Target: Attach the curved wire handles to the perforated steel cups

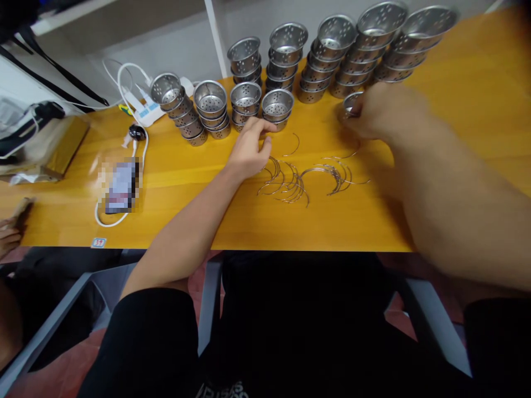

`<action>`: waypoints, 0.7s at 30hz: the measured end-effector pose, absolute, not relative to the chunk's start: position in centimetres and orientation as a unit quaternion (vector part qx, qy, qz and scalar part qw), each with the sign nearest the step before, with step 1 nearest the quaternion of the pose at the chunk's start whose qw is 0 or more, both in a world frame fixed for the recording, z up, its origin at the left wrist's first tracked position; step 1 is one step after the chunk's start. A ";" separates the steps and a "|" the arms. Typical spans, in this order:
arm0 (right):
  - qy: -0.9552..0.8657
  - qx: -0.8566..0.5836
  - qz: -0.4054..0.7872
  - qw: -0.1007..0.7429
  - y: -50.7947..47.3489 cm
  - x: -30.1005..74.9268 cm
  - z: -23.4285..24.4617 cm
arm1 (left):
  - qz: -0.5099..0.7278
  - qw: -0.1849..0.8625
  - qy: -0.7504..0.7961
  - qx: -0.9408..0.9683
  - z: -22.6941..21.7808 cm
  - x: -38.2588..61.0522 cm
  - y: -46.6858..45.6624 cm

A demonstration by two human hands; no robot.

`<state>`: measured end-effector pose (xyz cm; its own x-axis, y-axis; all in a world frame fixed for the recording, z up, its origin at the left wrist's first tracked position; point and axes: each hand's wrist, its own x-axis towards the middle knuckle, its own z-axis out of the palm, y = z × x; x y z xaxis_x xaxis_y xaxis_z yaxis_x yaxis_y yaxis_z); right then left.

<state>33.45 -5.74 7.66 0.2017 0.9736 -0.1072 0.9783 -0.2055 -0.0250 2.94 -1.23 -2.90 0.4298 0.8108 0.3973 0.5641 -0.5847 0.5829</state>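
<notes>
My left hand (252,145) reaches over the table with fingers and thumb apart. Its fingertips are at the base of a short stack of perforated metal cups (277,105); whether they touch it I cannot tell. Toward the right, my right hand (384,113) is blurred by motion. Its fingers are closed on a small metal cup (352,104), which they partly cover. Between the hands lie thin curved wires in two loose groups, a left bunch (290,185) and a right bunch (334,177). One single wire (297,145) lies apart, nearer the cups.
Tall stacks of perforated metal cups (335,38) line the back of the wooden table (249,226). At left are a power strip (145,109), a phone (122,188) on a white cable and a cardboard box (66,143). Another person's hand (8,237) shows at the far left.
</notes>
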 end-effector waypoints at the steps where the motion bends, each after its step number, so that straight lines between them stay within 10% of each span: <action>1: 0.634 0.773 -0.039 0.018 -5.8 33.3 7.6 | 0.336 0.185 0.417 0.824 -2.8 3.0 -1.3; 9: 0.824 0.522 -0.024 -0.218 -7.8 31.3 8.2 | 0.340 0.214 0.419 0.815 -2.8 4.3 -2.5; 15: 0.891 0.360 -0.149 -0.233 -9.1 28.8 6.4 | 0.354 0.181 0.418 0.817 -2.9 4.2 -1.8; 21: 0.809 0.530 -0.157 -0.199 -8.5 31.5 9.0 | 0.361 0.182 0.425 0.810 -3.4 3.6 -1.4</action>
